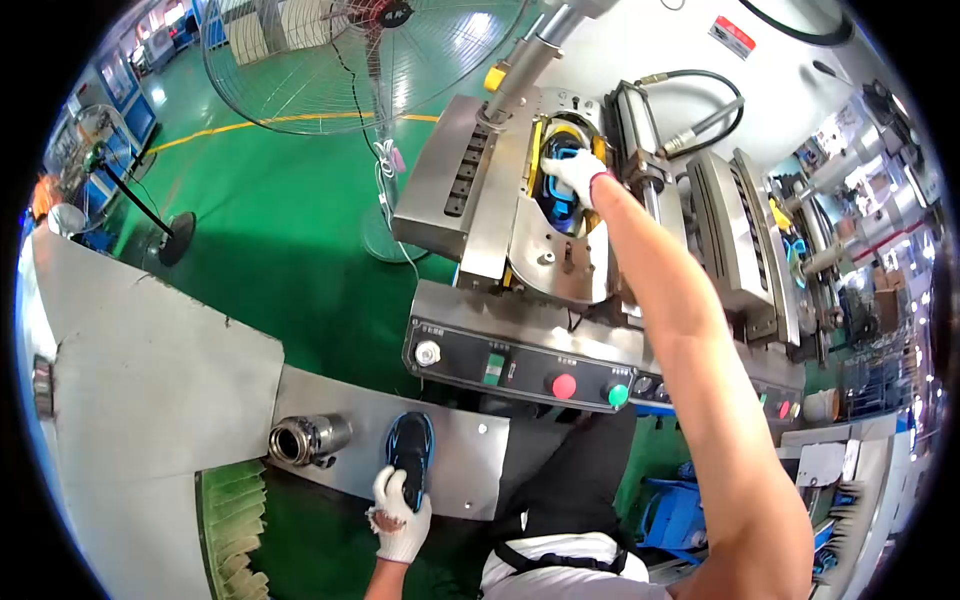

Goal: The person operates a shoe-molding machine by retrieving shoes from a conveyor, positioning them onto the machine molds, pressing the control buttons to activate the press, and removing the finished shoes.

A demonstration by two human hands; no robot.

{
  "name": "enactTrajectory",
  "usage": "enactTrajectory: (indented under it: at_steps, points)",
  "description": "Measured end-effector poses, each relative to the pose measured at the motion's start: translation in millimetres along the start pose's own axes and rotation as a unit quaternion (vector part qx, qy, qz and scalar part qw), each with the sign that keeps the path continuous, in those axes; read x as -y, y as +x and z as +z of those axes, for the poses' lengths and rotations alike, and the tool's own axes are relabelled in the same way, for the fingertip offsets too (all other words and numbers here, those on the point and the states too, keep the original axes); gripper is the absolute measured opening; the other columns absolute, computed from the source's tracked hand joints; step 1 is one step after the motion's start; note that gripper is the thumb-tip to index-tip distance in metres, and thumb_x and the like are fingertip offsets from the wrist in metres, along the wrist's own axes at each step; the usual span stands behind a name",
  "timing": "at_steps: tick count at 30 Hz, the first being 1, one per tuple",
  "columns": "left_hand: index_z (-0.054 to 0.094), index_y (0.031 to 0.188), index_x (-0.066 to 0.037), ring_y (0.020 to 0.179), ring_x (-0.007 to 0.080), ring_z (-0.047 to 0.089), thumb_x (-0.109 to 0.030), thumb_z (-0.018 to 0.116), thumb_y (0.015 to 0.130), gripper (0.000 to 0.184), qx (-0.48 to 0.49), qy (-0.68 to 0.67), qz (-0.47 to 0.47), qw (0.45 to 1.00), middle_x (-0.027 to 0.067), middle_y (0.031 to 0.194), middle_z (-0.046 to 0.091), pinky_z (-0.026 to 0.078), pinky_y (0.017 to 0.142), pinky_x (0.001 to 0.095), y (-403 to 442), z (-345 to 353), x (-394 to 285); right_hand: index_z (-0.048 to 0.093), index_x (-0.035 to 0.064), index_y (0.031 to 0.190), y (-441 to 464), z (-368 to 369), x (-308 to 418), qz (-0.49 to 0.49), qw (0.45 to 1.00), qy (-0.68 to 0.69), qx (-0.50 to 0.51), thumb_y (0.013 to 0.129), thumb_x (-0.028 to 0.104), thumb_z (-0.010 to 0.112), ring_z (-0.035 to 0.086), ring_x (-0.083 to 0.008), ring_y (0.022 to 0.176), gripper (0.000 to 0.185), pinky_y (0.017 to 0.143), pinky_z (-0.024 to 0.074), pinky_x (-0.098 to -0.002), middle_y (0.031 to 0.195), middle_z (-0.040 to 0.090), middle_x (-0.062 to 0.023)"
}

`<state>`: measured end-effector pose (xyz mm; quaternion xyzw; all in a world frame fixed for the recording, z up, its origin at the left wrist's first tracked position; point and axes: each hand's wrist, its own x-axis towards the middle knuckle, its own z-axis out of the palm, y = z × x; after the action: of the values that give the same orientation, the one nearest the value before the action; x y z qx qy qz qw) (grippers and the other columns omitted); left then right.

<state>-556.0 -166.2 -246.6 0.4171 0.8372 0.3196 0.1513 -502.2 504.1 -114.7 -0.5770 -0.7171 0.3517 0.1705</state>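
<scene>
My left hand [402,517], in a white work glove with a dark stain, has its fingers closed round the heel end of a black shoe with blue trim [410,445]. This shoe rests on a metal shelf [470,450]. Away in front, my right hand [575,177], also gloved in white, reaches into the machine's metal cavity. Its fingers are bent over a second black and blue shoe [562,205], which sits between yellow side pads [536,160]. The glove covers part of that shoe, so the exact grip is partly hidden.
A control panel [520,365] with a red button [564,386] and a green button [618,395] runs along the machine's front. A metal cylinder [310,440] lies on the shelf. A large fan [370,60] stands behind, left. Green bristles [235,530] and a blue stool-like object [675,515] are low down.
</scene>
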Motion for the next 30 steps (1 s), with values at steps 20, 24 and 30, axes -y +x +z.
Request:
enactTrajectory:
  at_steps: [20,24,30]
  points:
    - [0.072,0.103,-0.001,0.089,0.0249,0.066,-0.005,0.069,0.095,0.009,0.034,-0.078,0.182,0.980,0.0121,0.097,0.066,0.053,0.082,0.0352,47.9,-11.5,-128.0,0.029,-0.0009,0.164,-475.5,-63.6,-184.5,-0.306,0.947,-0.074,0.068,0.085,0.043,0.081,0.020,-0.0470,0.159,0.104,0.130,0.0207,-0.0512,0.170,0.025,-0.0301]
    - [0.075,0.100,-0.003,0.090,0.0291,0.069,-0.006,0.080,0.086,0.015,0.074,-0.108,0.262,0.956,0.0145,0.098,0.070,0.056,0.081,0.0382,29.8,13.2,-232.7,0.029,-0.0025,0.164,-563.7,-69.7,-228.2,-0.259,0.940,0.102,0.198,0.085,0.063,0.076,0.020,-0.0431,0.161,0.113,0.131,0.0174,-0.0488,0.171,0.027,-0.0265]
    - [0.075,0.101,-0.004,0.093,0.0331,0.070,-0.003,0.081,0.081,0.021,0.290,-0.163,0.490,0.806,0.0154,0.102,0.071,0.057,0.082,0.0427,-29.8,98.5,-386.3,0.034,-0.0026,0.160,-673.1,-64.6,-273.4,-0.113,0.957,0.201,-0.177,0.082,0.038,0.088,0.045,-0.0426,0.147,0.103,0.122,0.0380,-0.0463,0.159,0.042,-0.0278]
